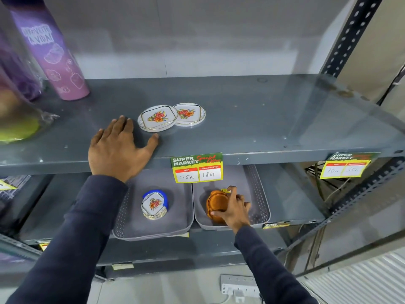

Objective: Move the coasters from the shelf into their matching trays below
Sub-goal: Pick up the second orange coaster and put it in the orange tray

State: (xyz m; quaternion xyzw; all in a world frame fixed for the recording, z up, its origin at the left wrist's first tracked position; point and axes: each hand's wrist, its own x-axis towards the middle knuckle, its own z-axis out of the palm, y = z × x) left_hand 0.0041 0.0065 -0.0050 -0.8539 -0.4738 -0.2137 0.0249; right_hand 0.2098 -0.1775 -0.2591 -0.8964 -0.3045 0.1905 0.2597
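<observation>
Two floral coasters (157,117) (189,114) remain on shelf (241,128), overlapping. Left hand (118,148) flat beside them, fingers (122,123) spread, holding nothing. Right hand (234,207) in right tray (260,194), fingers pinching orange coasters (217,202). Left tray (131,224) holds floral stack (154,205). Judgement: seat orange squarely, release; slide floral pair to shelf edge before lifting.
</observation>
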